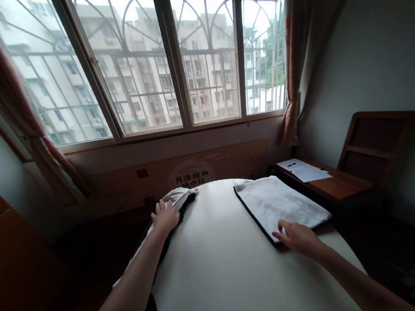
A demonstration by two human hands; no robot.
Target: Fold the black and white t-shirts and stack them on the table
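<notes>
A crumpled white and black cloth garment (177,195) lies along the left edge of the white table (219,263), with part of it hanging down over the side. My left hand (165,216) rests on this garment, its fingers spread over the fabric. On the right half of the table lies a flat, folded white cloth (275,198) with black showing along its edges, perhaps a garment. My right hand (295,236) is at its near edge, thumb and forefinger curved and apart. The other right fingers are partly hidden.
Papers (307,170) and a small dark item lie on a wooden side table (347,185) at the right. A wooden chair back (371,145) stands behind it. Barred windows (205,66) with curtains (291,82) fill the far wall, above a printed cardboard panel (230,160).
</notes>
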